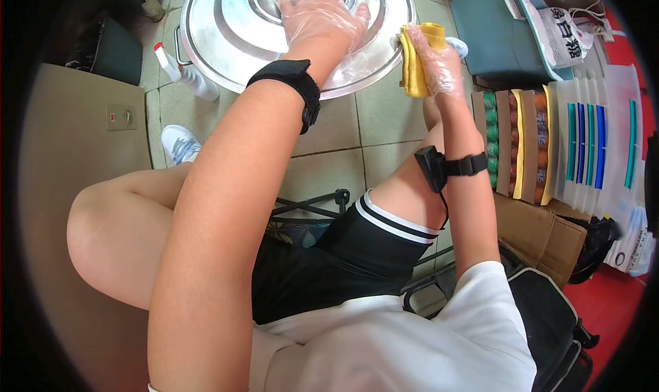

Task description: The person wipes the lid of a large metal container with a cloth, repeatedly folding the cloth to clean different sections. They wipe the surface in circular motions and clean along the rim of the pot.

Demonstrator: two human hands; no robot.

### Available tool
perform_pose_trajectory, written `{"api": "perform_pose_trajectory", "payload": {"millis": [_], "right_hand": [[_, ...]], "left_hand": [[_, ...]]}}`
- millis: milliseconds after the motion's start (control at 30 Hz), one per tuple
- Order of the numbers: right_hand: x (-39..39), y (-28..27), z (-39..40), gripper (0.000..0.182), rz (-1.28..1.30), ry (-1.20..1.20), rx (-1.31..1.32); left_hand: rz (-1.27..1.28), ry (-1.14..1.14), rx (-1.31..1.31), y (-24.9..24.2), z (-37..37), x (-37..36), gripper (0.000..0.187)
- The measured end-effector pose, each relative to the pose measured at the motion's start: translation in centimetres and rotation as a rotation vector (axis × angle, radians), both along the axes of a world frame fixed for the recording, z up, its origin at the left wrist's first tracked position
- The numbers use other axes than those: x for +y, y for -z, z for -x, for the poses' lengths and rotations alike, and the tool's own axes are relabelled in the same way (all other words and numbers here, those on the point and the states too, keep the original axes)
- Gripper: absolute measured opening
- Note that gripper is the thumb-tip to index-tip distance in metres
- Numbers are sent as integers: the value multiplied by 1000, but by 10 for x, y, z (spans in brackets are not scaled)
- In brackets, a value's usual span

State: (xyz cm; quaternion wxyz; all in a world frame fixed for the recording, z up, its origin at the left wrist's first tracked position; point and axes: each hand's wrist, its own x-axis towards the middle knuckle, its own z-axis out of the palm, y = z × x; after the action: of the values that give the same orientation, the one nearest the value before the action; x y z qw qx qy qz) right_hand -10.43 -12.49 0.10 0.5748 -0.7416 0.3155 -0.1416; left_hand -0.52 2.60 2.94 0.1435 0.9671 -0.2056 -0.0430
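A large round metal lid point(233, 45) with concentric rings lies at the top of the view. My left hand point(319, 14), in a clear plastic glove, rests on it near its centre with the fingers spread. At the lid's right edge, my right hand point(439, 62), gloved the same way, grips a folded yellow cloth point(414, 62). The cloth hangs beside the rim; whether it touches the metal I cannot tell. Black straps circle both of my forearms, and the right one carries a small black device point(431, 169).
A white spray bottle point(195, 79) with a red tip stands left of the lid. On the right are a blue-grey bin point(491, 31), stacked packs point(525, 145), clear plastic boxes point(590, 145) and a cardboard box point(532, 234). A beige cabinet point(82, 138) borders the left.
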Motion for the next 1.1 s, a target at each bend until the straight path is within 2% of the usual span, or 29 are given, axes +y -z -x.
{"api": "perform_pose_trajectory", "payload": {"millis": [133,233,300,367,500,567,600,767,833,900,967,1033,1100], "right_hand": [[19,-1,13,38,-3,-32,-3],[38,0,27,35,-9,-59,-6],[44,5,32,35,-34,-77,-94],[34,4,25,35,-36,-71,-72],[5,4,6,36,-37,41,21],[-9,12,-3,38,30,66,-12],[-3,5,-3,40,-8,96,-20],[11,14,10,40,-39,123,-15],[30,7,24,39,-35,-29,-89],[48,8,38,37,-6,-59,-51],[70,-3,46,36,148,-158,10],[66,-3,45,35,199,-171,29],[51,-2,39,38,255,-197,96]], "left_hand": [[-93,31,144,-7,-7,0,70],[-73,33,130,0,-6,1,69],[27,28,2,5,-2,3,69],[-10,28,-22,7,-2,2,69],[-113,29,17,1,-6,-2,70],[-34,8,-7,1,1,0,70],[41,-21,-28,2,3,1,70],[-11,6,72,1,-6,-1,70],[-58,13,95,0,-4,-1,70],[-25,6,-19,2,0,1,69],[-39,18,48,0,-4,0,69],[-58,27,109,0,-6,0,69],[-24,0,-19,5,-1,0,69]]}}
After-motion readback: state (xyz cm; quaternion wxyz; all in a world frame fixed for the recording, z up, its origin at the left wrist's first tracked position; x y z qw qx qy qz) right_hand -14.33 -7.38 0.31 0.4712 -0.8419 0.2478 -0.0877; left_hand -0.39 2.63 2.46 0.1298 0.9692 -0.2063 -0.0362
